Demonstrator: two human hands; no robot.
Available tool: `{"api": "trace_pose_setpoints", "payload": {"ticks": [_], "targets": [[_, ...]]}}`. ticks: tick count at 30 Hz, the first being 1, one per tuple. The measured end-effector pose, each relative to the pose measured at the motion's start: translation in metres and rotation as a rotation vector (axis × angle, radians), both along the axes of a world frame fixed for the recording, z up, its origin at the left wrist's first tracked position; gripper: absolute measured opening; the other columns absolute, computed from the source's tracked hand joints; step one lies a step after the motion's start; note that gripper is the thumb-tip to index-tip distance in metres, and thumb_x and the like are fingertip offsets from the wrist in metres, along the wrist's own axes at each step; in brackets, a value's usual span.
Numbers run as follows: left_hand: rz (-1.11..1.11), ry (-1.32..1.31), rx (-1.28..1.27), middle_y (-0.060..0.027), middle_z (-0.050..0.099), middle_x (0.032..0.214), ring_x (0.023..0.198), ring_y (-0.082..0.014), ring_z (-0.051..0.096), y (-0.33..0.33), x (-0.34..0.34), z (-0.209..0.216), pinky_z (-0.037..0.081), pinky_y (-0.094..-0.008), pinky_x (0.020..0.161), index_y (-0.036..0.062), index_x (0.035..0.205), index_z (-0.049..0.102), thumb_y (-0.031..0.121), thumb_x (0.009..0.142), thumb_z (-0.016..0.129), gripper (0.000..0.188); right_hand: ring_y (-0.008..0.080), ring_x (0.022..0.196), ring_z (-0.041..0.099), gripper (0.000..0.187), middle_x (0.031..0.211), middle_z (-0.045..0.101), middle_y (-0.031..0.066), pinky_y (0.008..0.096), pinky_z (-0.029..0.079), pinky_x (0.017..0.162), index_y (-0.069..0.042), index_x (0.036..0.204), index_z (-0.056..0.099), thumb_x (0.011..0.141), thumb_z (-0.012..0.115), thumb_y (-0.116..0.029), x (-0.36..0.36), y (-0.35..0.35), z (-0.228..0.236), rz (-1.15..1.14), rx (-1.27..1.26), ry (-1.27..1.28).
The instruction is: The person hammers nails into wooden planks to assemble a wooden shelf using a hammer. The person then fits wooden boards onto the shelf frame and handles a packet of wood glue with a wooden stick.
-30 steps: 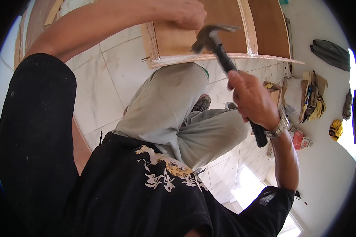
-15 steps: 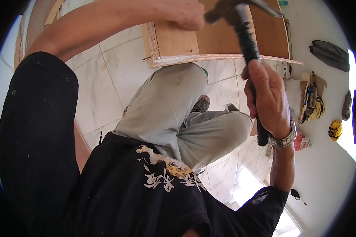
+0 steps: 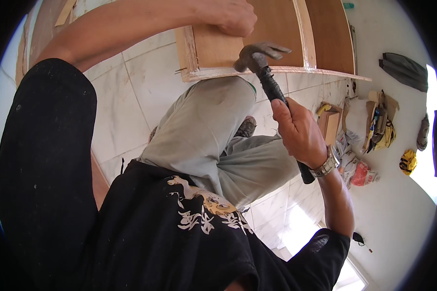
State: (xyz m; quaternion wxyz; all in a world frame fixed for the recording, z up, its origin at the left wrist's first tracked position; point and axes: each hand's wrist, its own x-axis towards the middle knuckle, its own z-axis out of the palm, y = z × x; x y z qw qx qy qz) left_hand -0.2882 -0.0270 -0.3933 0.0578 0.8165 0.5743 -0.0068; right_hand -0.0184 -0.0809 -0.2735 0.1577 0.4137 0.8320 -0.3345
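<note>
Wooden edge (image 3: 213,72) divides left grip (image 3: 238,18), hold unclear, from right grip (image 3: 301,131), well apart, clasping a black hammer (image 3: 269,84).

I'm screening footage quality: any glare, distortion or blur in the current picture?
Head view: glare washes out floor tiles at lower right; head view: the wooden case looks bowed and corners go black; head view: the hammer shows little blur.

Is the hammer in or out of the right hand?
In: the right hand wraps around the dark handle of the hammer.
</note>
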Motion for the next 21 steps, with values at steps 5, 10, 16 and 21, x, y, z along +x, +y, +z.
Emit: {"api": "trace_pose_setpoints", "payload": {"ticks": [5,10,16,21], "targets": [[-0.043,0.067,-0.016,-0.0194,0.074,0.09,0.087,-0.0365,0.073,-0.005,-0.002,0.004,0.056,-0.049,0.078,0.0049,0.085,0.076,0.027,0.084,0.052,0.033,0.0274,0.049,0.048,0.046,0.057,0.052,0.0156,0.0407,0.04,0.052,0.0,0.083,0.054,0.105,0.048,-0.041,-0.007,-0.009,0.03,-0.186,0.015,0.119],[-0.082,0.05,0.006,-0.0189,0.074,0.093,0.093,-0.035,0.072,-0.002,-0.001,0.007,0.056,-0.0474,0.08,0.0049,0.084,0.077,0.025,0.086,0.05,0.033,0.0388,0.053,0.052,0.047,0.059,0.053,0.0212,0.0459,0.041,0.054,0.0,0.082,0.052,0.105,0.047,-0.041,0.004,-0.011,-0.006,-0.114,0.043,0.052],[0.003,0.03,-0.024,-0.0189,0.074,0.093,0.092,-0.0354,0.072,-0.008,-0.006,0.002,0.056,-0.0477,0.083,0.005,0.085,0.077,0.025,0.087,0.049,0.034,0.0428,0.056,0.053,0.046,0.06,0.053,0.0235,0.0461,0.041,0.054,0.0,0.082,0.054,0.104,0.048,-0.039,-0.008,-0.015,0.027,-0.146,0.022,0.0],[0.003,-0.023,0.003,-0.0191,0.074,0.093,0.092,-0.0356,0.072,-0.008,-0.003,0.01,0.056,-0.047,0.083,0.0048,0.087,0.077,0.026,0.087,0.049,0.035,0.0411,0.054,0.052,0.045,0.061,0.055,0.0219,0.0445,0.042,0.055,0.002,0.084,0.056,0.104,0.048,-0.038,-0.005,-0.013,0.003,-0.186,0.05,0.149]]}}
